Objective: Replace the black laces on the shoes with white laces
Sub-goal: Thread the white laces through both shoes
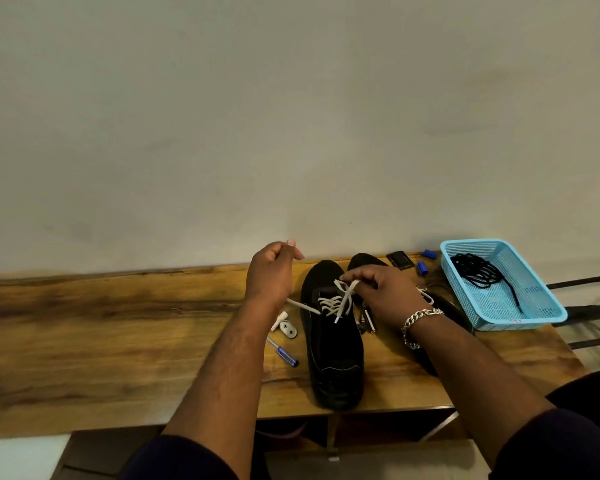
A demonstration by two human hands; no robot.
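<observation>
White lace [333, 304] criss-crossed through the eyelets of a black shoe [333, 344] standing on the wooden surface [118, 341]. One end pinched in the left hand [274, 268], raised and drawn taut; the other held in the curled fingers of the right hand [381, 292] over the tongue. Second black shoe [364, 260] just behind, mostly hidden. Black laces [478, 271] heaped in a blue basket [534, 315] at right. Blue-handled screwdriver [283, 352], possibly, beside the left forearm.
</observation>
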